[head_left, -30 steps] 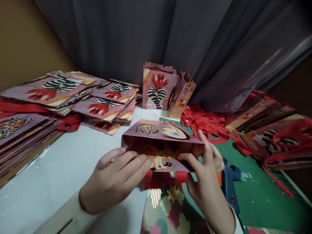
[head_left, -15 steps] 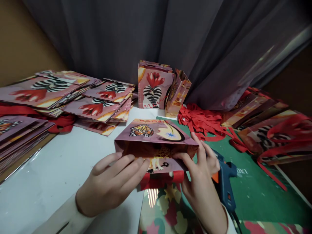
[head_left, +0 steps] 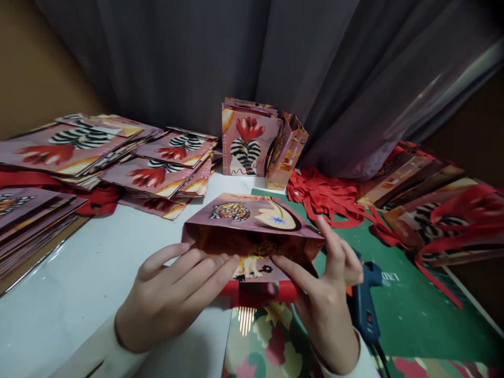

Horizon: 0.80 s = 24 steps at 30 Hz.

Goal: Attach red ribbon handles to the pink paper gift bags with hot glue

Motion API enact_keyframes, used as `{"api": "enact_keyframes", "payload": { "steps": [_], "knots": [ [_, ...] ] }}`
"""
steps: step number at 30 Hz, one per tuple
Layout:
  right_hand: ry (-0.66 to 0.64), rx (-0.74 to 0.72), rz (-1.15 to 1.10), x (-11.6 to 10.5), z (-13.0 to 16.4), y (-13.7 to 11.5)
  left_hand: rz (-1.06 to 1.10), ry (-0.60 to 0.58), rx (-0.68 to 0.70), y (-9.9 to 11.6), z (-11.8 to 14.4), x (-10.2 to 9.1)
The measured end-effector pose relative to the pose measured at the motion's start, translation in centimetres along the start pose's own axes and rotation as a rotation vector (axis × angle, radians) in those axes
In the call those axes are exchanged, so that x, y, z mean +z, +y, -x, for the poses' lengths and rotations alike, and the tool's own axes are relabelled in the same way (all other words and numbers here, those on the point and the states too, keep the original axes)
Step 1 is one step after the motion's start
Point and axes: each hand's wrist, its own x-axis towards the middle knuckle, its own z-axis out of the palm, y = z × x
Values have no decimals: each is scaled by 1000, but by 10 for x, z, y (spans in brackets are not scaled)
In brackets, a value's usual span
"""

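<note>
A purple printed paper gift bag, with a butterfly on its upper panel, lies on its side with its mouth toward me. My left hand grips the lower edge of the mouth at the left, fingers lying over the inside. At the right, my right hand pinches the same edge, its thumb inside the mouth and other fingers raised by the bag's side. A red ribbon runs along the lower edge between both hands. The left thumb is hidden. Just right of my right hand lies a blue glue gun.
Flat bags are stacked at the left near red ribbon. Upright bags stand at the back before a grey curtain. A red ribbon heap and more bags lie right, by a green sheet.
The bag's mouth has widened slightly. My left hand has shifted a little left and down, and my right thumb has slid left along the lower edge. The red ribbon now sits straighter.
</note>
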Motion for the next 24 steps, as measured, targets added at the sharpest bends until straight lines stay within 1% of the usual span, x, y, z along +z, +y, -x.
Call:
{"api": "enact_keyframes", "payload": {
  "steps": [3, 6, 8, 10, 13, 15, 16, 18, 20, 22, 24],
  "knots": [
    [58, -58, 21, 4, 2, -3, 25, -21, -11, 0, -2, -1],
    [139, -114, 46, 9, 4, -1, 100, 46, 1, -2, -6, -3],
    [151, -118, 48, 11, 4, 0, 124, 77, 22, -6, -10, -4],
    [91, -99, 36, 11, 3, 1, 133, 56, 36, -10, -13, -3],
    [-61, -80, -6, 12, 3, -2, 173, 4, 14, -16, -14, 0],
    [-87, -77, -39, 13, 4, -7, 199, 30, -38, -18, -13, 3],
    [-67, -66, -58, 14, 4, -11, 207, 54, -62, -18, -13, 4],
    [12, -9, -120, 19, 2, -18, 204, 101, -107, -18, -15, 6],
    [108, 101, -251, 24, -2, -24, 187, 148, -165, -16, -21, 8],
    [222, 269, -442, 28, -6, -29, 198, 228, -291, -10, -30, 8],
    [334, 479, -643, 29, -8, -36, 307, 298, -439, -3, -41, 7]
  ]
}}
